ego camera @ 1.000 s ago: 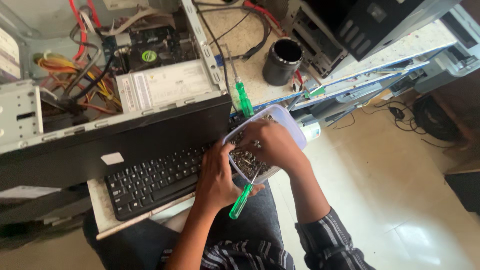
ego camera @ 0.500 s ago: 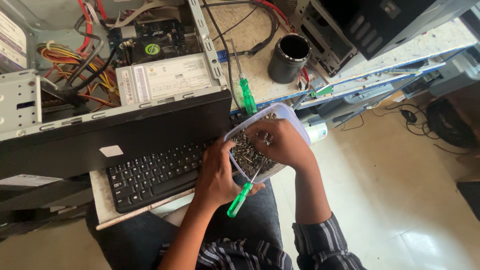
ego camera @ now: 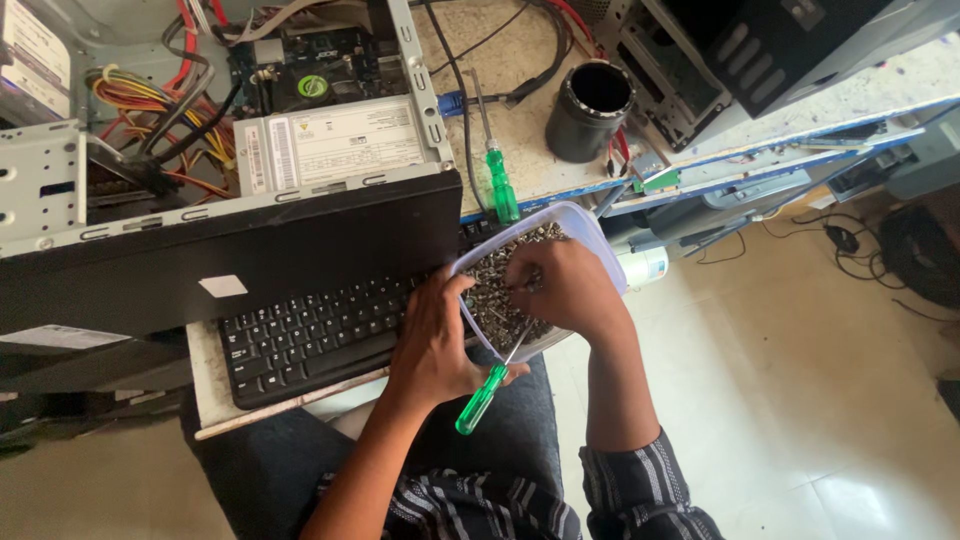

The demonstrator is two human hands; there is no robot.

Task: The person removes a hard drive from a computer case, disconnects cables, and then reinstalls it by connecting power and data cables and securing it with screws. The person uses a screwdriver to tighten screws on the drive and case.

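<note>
The open computer case (ego camera: 200,170) lies on the desk (ego camera: 520,150), with the keyboard (ego camera: 310,335) in front of it. The container of screws (ego camera: 590,240) sits right of the keyboard, over the lap. One screwdriver (ego camera: 497,175) lies on the desk behind the container; the cylindrical cup (ego camera: 588,110) stands right of that screwdriver.

Soft daylight, brightest on floor (ego camera: 800,400) at right; mild wide-angle bend; left corners perhaps dimmer.
</note>
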